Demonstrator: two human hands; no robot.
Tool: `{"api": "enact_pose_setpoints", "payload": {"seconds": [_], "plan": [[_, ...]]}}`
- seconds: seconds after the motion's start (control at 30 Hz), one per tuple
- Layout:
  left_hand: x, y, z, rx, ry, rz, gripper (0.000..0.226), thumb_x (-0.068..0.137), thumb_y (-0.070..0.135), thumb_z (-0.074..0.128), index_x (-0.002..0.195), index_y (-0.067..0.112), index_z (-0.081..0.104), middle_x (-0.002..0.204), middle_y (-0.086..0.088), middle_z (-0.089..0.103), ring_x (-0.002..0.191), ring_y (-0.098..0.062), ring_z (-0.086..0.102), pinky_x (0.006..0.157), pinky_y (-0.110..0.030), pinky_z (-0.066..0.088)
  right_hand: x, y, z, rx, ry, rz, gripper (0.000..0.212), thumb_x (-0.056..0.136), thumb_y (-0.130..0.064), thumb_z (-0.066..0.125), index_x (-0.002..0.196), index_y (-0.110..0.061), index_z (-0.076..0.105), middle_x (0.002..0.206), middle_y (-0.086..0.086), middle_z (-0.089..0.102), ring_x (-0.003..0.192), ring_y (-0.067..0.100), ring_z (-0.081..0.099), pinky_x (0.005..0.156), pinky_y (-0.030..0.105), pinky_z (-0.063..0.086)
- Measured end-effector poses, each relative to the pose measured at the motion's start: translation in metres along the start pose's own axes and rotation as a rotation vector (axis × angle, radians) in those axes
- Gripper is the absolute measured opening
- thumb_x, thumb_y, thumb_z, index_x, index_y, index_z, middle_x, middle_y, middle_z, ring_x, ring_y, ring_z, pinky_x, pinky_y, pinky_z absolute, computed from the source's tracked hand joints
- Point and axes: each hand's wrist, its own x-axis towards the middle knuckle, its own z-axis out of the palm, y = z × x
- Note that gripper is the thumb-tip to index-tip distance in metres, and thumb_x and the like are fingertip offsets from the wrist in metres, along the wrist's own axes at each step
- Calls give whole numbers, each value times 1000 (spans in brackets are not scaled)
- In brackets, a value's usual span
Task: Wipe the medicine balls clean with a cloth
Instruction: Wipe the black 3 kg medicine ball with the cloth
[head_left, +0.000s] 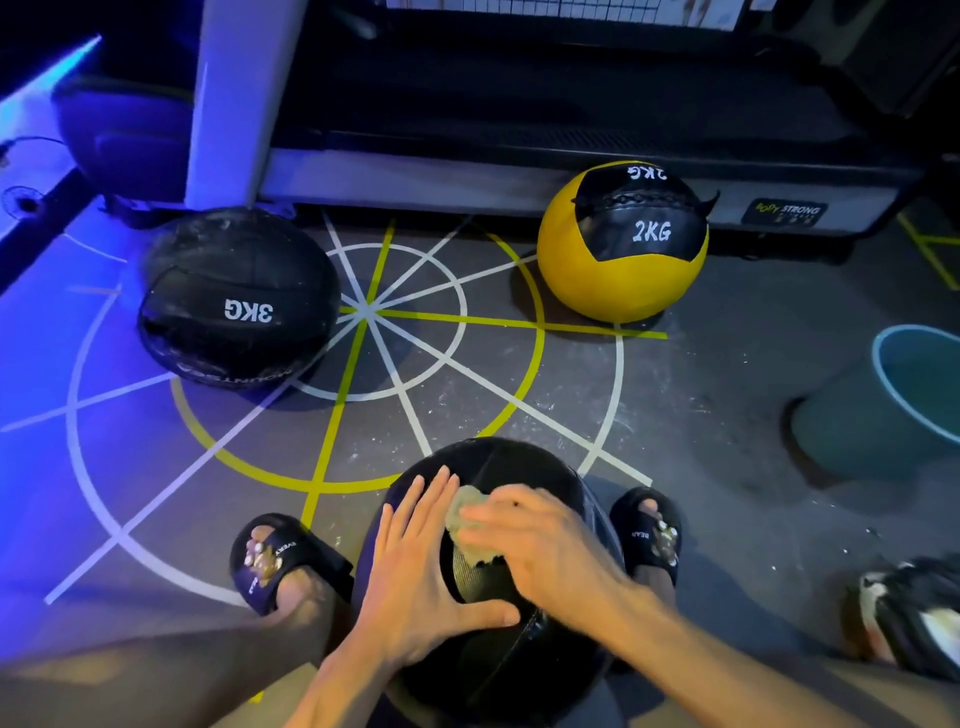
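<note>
A black medicine ball (519, 462) sits on the floor between my two sandalled feet. My left hand (415, 566) lies flat on its left side, fingers straight, thumb spread toward the middle. My right hand (540, 545) presses a small pale cloth (467, 512) against the top of the ball, fingers laid over the cloth. A black ball marked 3KG (239, 296) lies at the left. A yellow and black ball marked 2KG (623, 244) stands at the back right.
A teal bucket (883, 410) stands at the right edge. A treadmill base (519, 176) runs along the back, with a white post at its left. Another person's foot in a black shoe (914, 613) is at the lower right. Painted lines cross the floor.
</note>
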Motion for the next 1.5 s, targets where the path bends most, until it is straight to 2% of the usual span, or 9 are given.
{"api": "enact_pose_setpoints", "payload": {"seconds": [0.13,0.2,0.4,0.6,0.83,1.0,1.2,1.37,1.5], "plan": [[-4,9,2,22,6,11,142,51,98,67,162,36,4,166,28,-9,152,3,-21,128,-43,-10,23,57,-9,93,91,397,43,90,13,56,103,-19,80,113,-7,75,103,3,63,104,26,49],[-7,10,4,33,7,11,142,51,99,66,162,37,2,166,29,-11,152,3,-22,127,-41,-12,27,65,-10,86,39,631,44,93,9,52,113,-21,78,123,-7,72,117,8,61,112,26,42],[-22,8,10,67,8,20,142,50,103,61,161,37,1,168,25,-10,154,-2,-20,127,-43,-12,20,33,-10,110,-183,270,45,89,6,56,120,-20,75,130,-8,68,121,13,58,112,25,39],[-27,26,29,143,20,32,143,50,105,56,162,34,2,169,23,-12,155,-7,-19,126,-44,-13,49,101,-2,29,-265,647,48,93,3,49,112,-31,78,123,-5,73,114,23,66,102,37,50],[-27,27,24,132,0,11,143,54,102,58,161,35,-9,165,26,-23,152,-5,-28,124,-40,-19,90,52,26,123,-555,321,45,89,-6,45,107,-35,75,117,-9,73,107,15,66,96,41,54],[-23,27,27,126,-10,10,142,55,99,61,161,35,-7,166,24,-21,152,-5,-28,124,-43,-18,86,101,13,-27,-467,637,48,95,3,48,108,-31,79,125,-2,71,115,23,65,103,35,51],[-21,26,27,147,-39,24,142,57,102,54,160,34,-16,164,24,-27,148,-4,-35,124,-41,-20,92,37,21,213,-528,380,50,89,4,46,114,-27,77,128,-15,69,118,2,62,109,21,43],[-21,-1,21,-128,90,5,111,68,90,66,159,42,22,167,29,4,155,2,-6,128,-39,-5,53,84,-7,229,-253,729,47,95,1,51,104,-38,76,90,-12,76,65,-11,66,77,11,54],[-26,-30,15,-297,187,-263,131,49,96,71,159,41,25,165,23,11,155,-2,3,127,-36,10,-15,125,-12,256,-118,981,29,98,-8,62,114,-26,77,114,-4,76,96,5,66,89,22,49]]}}
